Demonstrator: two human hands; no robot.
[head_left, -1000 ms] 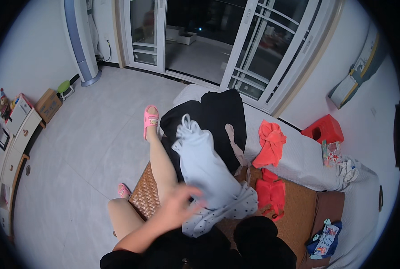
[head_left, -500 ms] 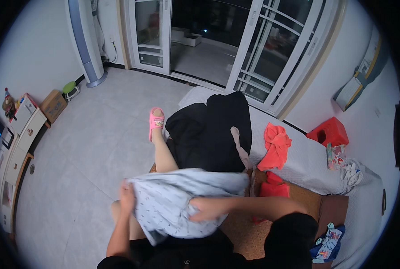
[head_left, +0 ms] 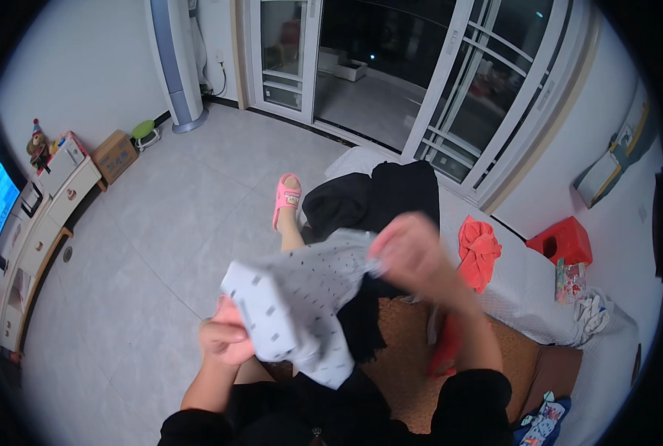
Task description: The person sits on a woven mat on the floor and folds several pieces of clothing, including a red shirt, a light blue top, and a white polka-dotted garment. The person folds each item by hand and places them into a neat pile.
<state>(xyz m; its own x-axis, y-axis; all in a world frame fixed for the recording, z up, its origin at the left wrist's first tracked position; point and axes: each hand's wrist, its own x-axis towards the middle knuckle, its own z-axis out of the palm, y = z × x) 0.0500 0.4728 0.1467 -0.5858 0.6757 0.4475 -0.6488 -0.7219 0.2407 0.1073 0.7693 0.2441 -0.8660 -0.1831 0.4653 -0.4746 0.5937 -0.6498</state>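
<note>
A pale grey-white cloth garment with small dark marks (head_left: 313, 279) hangs over my lap, stretched between both hands; its exact kind does not show. My left hand (head_left: 225, 334) is closed on its lower left part, where a fold stands up above the fingers. My right hand (head_left: 413, 253), smeared by motion, pinches the upper right corner and holds it higher. Beyond the garment lies a heap of black clothing (head_left: 398, 197), partly hidden by the cloth and my right hand.
Coral-red cloth (head_left: 480, 249) lies on the white quilted cover (head_left: 521, 286) at right, near a red plastic stool (head_left: 562, 241). A brown mat (head_left: 398, 364) is beneath. My leg with a pink slipper (head_left: 287, 199) extends forward. At left stands a low white cabinet (head_left: 49, 212).
My right hand has moved up and to the right, pulling out a corner of the garment. The cloth now hangs narrower and slanted, and the whole view has shifted slightly.
</note>
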